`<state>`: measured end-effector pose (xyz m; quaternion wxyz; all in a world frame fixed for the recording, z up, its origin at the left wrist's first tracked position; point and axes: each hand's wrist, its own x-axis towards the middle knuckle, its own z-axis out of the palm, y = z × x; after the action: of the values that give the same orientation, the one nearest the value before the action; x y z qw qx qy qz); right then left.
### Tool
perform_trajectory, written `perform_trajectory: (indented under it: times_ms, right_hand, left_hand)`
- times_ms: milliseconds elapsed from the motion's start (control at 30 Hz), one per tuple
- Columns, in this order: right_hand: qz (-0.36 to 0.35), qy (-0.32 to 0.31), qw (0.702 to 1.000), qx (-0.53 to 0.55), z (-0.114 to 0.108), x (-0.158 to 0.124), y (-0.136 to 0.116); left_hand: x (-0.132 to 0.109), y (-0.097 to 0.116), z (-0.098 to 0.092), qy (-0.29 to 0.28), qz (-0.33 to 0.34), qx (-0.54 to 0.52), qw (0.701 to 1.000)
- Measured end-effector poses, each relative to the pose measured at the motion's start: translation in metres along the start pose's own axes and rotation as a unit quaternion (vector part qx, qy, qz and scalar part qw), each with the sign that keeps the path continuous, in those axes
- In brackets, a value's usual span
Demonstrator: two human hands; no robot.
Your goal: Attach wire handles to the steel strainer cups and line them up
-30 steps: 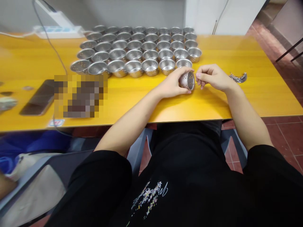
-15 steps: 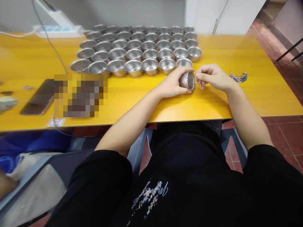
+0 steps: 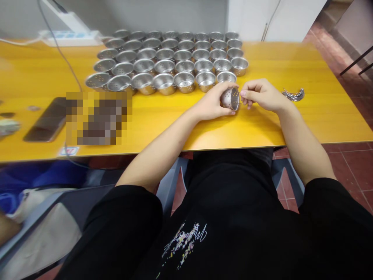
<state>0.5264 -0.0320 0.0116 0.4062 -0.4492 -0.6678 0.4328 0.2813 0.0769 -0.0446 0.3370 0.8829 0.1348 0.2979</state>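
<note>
View: head cam, looking fwd & down over our yellow table [image 3: 305, 128].
Left hand [image 3: 216, 102]: we've got it curled round a perforated metal cup [image 3: 230, 99], fingers on the far side, thumb on the near side, holding the cup's body.
Right hand [image 3: 258, 95]: thumb & index pinched tight on a thin wire [image 3: 240, 102] at the cup's rim; wire's mostly hidden, so we can't tell how it's attached.
Cup posn: tilted sideways btwn our hands, mouth facing R, nr the front edge; can't tell if it touches the tabletop.
Cup rows [image 3: 184, 83]: same sort, five rows, upright w/ mouths up, just behind our hands.
Wire heap [image 3: 293, 95]: curved metal pcs on the table, R of our right hand.
L end: phone [image 3: 48, 120] lying flat, pixelated patch [image 3: 99, 120] beside it, power strip [image 3: 70, 38] at back.
</note>
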Motion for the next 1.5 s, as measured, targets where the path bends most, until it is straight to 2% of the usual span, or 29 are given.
perform_trajectory:
  times_ms: [400,733,1133,1500]
  right_hand:
    - [0.010,0.006,0.998,-0.060,0.006,0.001,0.001]
    - [0.081,0.018,0.993,-0.078,0.017,-0.002,-0.012]
    - [0.070,0.023,0.995,-0.066,0.018,0.003,-0.008]
    - [0.075,0.027,0.995,-0.052,0.017,0.003,-0.008]
  left_hand:
    - [-0.002,0.005,0.002,-0.005,0.004,0.000,1.000]
    - [-0.001,0.001,0.002,-0.003,0.020,0.022,1.000]
    - [0.001,-0.014,0.007,0.004,0.019,-0.012,1.000]
    - [0.001,-0.014,0.008,0.008,0.012,-0.022,1.000]
